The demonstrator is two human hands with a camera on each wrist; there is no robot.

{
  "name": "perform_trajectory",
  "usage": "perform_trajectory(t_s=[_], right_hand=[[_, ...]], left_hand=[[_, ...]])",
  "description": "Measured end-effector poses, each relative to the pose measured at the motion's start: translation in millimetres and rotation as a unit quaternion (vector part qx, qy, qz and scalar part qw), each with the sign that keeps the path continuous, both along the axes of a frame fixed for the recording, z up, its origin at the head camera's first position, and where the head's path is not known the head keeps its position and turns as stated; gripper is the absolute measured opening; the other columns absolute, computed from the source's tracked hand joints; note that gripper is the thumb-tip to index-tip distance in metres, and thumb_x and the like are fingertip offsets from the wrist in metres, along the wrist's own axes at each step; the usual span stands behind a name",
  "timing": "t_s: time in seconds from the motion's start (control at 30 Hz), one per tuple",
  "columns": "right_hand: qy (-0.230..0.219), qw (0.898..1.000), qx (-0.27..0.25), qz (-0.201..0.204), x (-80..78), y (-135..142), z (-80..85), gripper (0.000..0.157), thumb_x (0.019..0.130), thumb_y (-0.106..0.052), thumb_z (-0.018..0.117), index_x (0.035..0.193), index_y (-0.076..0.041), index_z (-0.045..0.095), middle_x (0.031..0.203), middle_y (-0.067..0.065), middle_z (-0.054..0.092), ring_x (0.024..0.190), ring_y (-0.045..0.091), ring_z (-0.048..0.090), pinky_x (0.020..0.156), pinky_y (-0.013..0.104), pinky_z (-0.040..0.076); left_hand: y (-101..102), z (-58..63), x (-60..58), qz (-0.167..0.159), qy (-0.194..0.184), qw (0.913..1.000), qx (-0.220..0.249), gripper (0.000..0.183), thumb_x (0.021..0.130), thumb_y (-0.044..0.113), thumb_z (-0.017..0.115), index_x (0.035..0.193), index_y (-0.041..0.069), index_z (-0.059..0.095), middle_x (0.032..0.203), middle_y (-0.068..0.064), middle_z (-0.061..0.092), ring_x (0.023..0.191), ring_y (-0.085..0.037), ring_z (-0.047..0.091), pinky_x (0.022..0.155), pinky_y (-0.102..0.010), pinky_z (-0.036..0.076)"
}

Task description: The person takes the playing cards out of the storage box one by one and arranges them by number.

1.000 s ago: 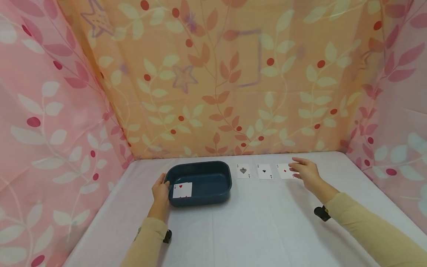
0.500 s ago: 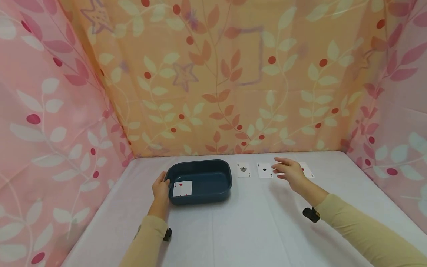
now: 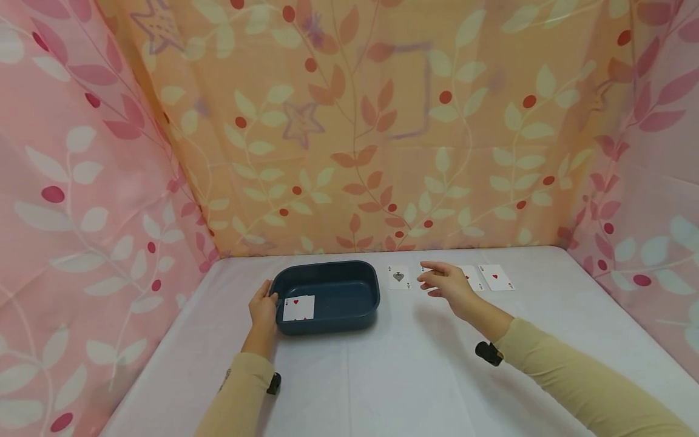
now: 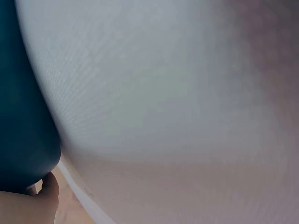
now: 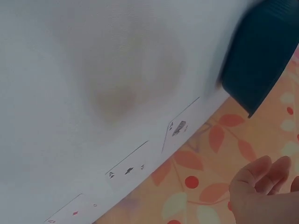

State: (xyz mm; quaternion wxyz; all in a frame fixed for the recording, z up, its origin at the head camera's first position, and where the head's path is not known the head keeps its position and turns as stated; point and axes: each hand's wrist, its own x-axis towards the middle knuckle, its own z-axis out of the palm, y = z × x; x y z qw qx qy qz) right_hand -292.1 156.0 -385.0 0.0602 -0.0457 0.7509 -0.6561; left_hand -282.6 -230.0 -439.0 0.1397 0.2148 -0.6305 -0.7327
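Note:
A dark blue rectangular basin (image 3: pixel 355 303) is gripped at its left end by my left hand (image 3: pixel 263 309). In the left wrist view, that hand's thumb and finger (image 4: pixel 49 191) meet the basin's edge. Overlapping playing cards (image 3: pixel 299 308) lie in its left part, a heart showing on top. Right of the basin runs a row of aces: spades (image 3: pixel 398 277), clubs (image 5: pixel 128 170), diamonds (image 3: pixel 471 277) and hearts (image 3: pixel 496 277). My right hand (image 3: pixel 450 288) hovers over the row with relaxed fingers and holds nothing. In the head view it mostly covers the ace of clubs.
A white cloth (image 3: pixel 393 376) covers the table under the basin and cards. Patterned fabric stands on three sides: an orange back curtain (image 3: pixel 349 121) and pink curtains at the left (image 3: pixel 71 243) and right (image 3: pixel 650 230). The card row lies near the table's back edge.
My right hand has swept left along the row, from the ace of diamonds to the ace of clubs, uncovering the ace of hearts. The left hand and basin have stayed in place.

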Motion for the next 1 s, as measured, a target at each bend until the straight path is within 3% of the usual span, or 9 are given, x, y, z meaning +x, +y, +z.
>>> perform_trajectory(t_s=[0.3,1.0], right_hand=[[0.013,1.000,-0.011,0.019,5.2,-23.1,4.8,0.044,0.098,-0.009,0.055,0.138,0.007,0.047,0.092,0.003,0.068,0.080,0.014,0.063,0.080,0.032,0.056],[0.011,0.997,-0.041,0.059,16.8,-73.3,-1.5,0.039,0.096,-0.003,0.057,0.133,0.008,0.051,0.093,0.011,0.067,0.081,0.017,0.065,0.077,0.030,0.057]], left_hand=[[0.7,1.1,0.4,0.008,-0.004,1.0000,0.000,0.053,0.101,-0.005,0.036,0.152,0.002,0.025,0.158,-0.010,0.025,0.146,-0.024,0.019,0.117,-0.035,0.017],[0.3,-1.0,2.1,-0.002,-0.012,0.9999,-0.002,0.053,0.102,-0.003,0.036,0.153,0.005,0.025,0.159,-0.009,0.023,0.147,-0.024,0.016,0.118,-0.036,0.016]])
